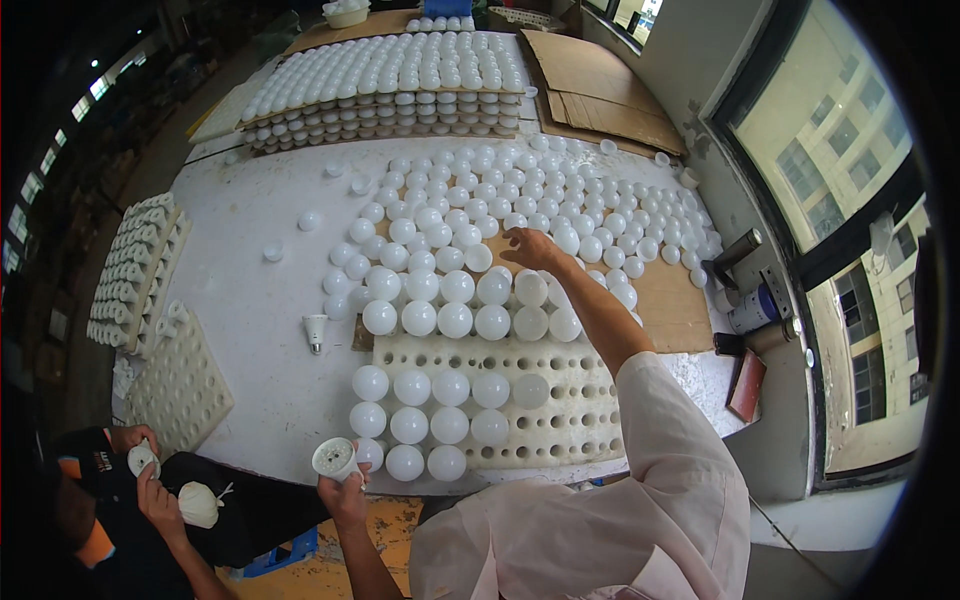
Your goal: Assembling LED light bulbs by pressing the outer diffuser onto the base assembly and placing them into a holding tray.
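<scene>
My left hand is closed around a white LED bulb base near the table's front edge; its open end faces up and small dark spots show inside. My right hand reaches far across the table, fingers apart and holding nothing I can make out, over loose white bulb covers. Nearer to me lies a pale foam tray with holes. Rows of round white bulbs sit in its left part, and more bulbs line its far edge.
A co-worker's hands hold a white round part at lower left. One bulb stands alone on the table. Stacked layers of covers rise at the back, beside cardboard sheets. Foam trays stand left; cans stand by the window.
</scene>
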`<control>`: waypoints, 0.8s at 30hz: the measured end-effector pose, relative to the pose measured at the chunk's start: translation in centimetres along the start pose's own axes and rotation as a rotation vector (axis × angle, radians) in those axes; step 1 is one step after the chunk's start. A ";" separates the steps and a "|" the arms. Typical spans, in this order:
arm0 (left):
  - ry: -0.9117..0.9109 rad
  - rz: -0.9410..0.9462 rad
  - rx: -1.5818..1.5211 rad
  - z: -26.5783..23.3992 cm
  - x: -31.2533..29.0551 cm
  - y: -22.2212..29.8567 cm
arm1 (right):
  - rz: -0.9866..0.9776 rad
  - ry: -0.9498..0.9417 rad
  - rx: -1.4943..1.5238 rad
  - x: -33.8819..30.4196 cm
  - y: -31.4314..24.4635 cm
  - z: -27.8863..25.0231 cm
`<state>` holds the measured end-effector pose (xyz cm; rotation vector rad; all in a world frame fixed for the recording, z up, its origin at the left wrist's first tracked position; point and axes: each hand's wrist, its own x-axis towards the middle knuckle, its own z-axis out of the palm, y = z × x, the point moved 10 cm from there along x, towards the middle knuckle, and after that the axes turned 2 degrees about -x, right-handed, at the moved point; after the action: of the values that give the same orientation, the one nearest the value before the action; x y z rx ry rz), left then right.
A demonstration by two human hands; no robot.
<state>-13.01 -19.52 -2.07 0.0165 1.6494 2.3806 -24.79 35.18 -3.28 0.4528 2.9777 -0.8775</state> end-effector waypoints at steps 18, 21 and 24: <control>0.096 -0.058 0.042 -2.4 0.0 -0.6 | 0.048 0.033 -0.243 6.9 -1.0 4.0; -0.063 -0.086 0.043 1.3 1.3 0.5 | 0.115 0.182 0.406 1.4 -1.5 -1.8; -0.186 -0.157 0.084 6.2 1.7 0.8 | 0.067 0.325 0.817 -5.7 -0.3 -2.9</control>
<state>-13.93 -13.68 0.69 0.1156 1.5996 2.1250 -19.16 34.95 -0.22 0.7434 2.6798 -2.1824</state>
